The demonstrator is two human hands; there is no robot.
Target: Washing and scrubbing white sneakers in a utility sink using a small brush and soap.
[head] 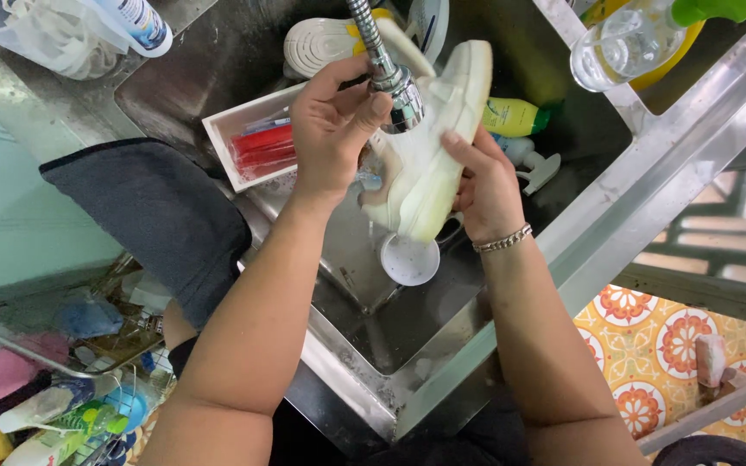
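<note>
Washing a shoe at a steel sink, seen from above. The white shoe sits at the middle of the view, sole edge turned toward 1 o'clock and one end pointing down toward 6 o'clock, directly beneath the chrome faucet head. The right hand — bracelet at the wrist — has its grip closed round the shoe's side at 3 o'clock, fingers laid across the upper. The left hand is curled at the shoe's 9 o'clock side, thumb and fingers touching the faucet head; whether it pinches a brush or cloth cannot be told. A second shoe lies at 12 o'clock in the basin, a white tray of red items at 10 o'clock, a round white lid just below the shoe, a dark cloth over the sink's rim at 9 o'clock. Good practice, as a judgement: keep the supporting grip firm on the wet sole, tilt the low end downward so water drains — and turn the shoe rather than the spout.
</note>
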